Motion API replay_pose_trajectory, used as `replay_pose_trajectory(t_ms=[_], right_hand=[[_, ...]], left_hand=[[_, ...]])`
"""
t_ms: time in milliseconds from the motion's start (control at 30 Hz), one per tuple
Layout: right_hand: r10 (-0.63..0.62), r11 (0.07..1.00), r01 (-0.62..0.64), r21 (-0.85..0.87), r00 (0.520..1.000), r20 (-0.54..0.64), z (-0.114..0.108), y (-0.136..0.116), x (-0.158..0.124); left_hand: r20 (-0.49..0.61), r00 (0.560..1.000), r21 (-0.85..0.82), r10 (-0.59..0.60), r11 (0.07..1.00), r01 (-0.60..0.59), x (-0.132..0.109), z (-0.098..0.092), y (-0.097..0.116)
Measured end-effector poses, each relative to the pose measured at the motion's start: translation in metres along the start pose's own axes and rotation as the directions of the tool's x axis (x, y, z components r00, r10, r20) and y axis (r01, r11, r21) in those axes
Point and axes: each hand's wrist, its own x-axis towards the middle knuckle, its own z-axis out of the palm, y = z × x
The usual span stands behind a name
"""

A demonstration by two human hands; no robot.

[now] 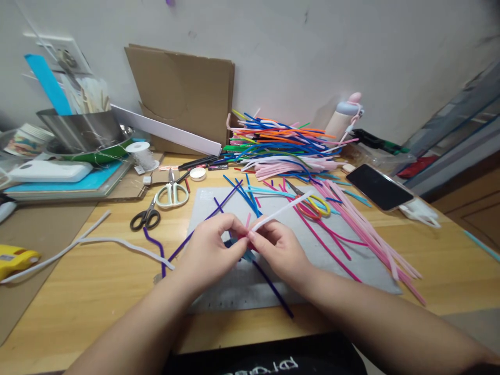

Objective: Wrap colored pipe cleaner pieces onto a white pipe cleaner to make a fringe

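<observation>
Nearest lens: black cloth with white lettering (265,360), at bottom edge. Above it, both forearms reaching onto grey felt mat (351,255) on wooden table (97,297). Left hand (209,252) and right hand (279,249) meeting fingertip to fingertip, each pinching near end of white fuzzy pipe cleaner (283,210); far end slanting up and right over mat. Short pink stub (248,220) poking up between fingertips. Dark purple pipe cleaner (273,289) under hands. Black-handled scissors (145,217) left of mat; black phone (378,187) far right; heap of mixed-colour pipe cleaners (281,140) against wall.
</observation>
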Motion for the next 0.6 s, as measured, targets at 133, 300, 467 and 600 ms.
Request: replay_pose_trajectory(t_ms=[133, 300, 467, 600], right_hand=[[-0.022, 1.000, 0.022, 0.012, 1.000, 0.008, 0.0008, -0.0017, -0.0012], [0.015, 0.999, -0.016, 0.044, 1.000, 0.023, 0.0007, -0.0006, -0.0031], [0.061, 0.998, -0.061, 0.029, 0.998, 0.006, 0.0006, 0.0016, -0.0034], [0.069, 0.997, -0.069, 0.018, 0.998, -0.010, 0.0001, 0.0024, -0.0030]], left_hand=[[-0.018, 1.000, -0.009, 0.019, 1.000, -0.019, -0.0013, 0.0021, -0.0001], [-0.032, 0.998, -0.042, -0.051, 0.998, 0.050, -0.0008, 0.0018, 0.0015], [-0.028, 0.994, -0.057, -0.101, 0.993, 0.100, 0.0006, 0.0018, 0.0032], [-0.005, 0.987, -0.104, -0.161, 0.982, 0.160, 0.0007, 0.0018, 0.0059]])
